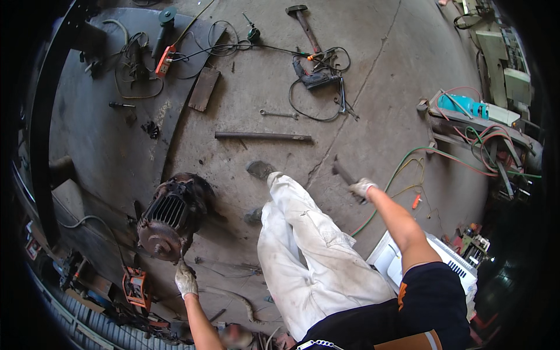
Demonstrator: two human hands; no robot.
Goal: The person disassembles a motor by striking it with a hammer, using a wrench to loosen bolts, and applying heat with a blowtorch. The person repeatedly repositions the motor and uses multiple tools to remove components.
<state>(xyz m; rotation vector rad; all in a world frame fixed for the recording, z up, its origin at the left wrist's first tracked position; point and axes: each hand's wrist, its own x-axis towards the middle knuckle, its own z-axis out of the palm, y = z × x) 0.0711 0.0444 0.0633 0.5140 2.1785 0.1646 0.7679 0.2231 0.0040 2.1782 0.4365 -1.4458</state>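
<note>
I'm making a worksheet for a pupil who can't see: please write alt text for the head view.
A gloved left hand is at the near end of a grimy, finned motor on a workshop floor, while the gloved right hand grips a dark tool. Beyond lie a long bar, a wrench and a drill.

The big motor point(169, 216) blocks the way just past the left hand point(186, 280). Between the motor and the white trousers point(315, 239) is a gap of floor point(230, 242) where that hand could pass. The right hand point(363, 188) and its hammer point(344, 172) have lots of room ahead, up to the drill point(319, 79). A green hose point(408, 155) curves along its right side.
</note>
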